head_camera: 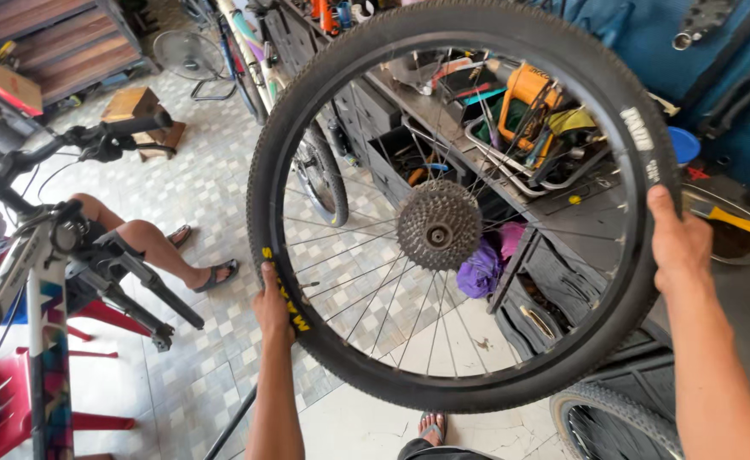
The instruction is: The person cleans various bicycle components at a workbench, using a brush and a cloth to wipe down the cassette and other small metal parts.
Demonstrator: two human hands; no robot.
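Note:
I hold a bicycle wheel up in front of me, its black knobby tyre (477, 25) filling most of the view. A metal cassette of sprockets (439, 224) sits at the hub, with thin spokes running out to the rim. My left hand (274, 308) grips the tyre at its lower left, next to yellow lettering. My right hand (680, 241) grips the tyre on the right side, thumb over the tread.
A bicycle frame with handlebars (47, 255) stands at the left, beside a seated person's legs (158, 247) in sandals. A cluttered workbench with tools (520, 119) runs behind the wheel. Another tyre (614, 422) lies at lower right. A fan (189, 55) and a parked bicycle stand farther back on the tiled floor.

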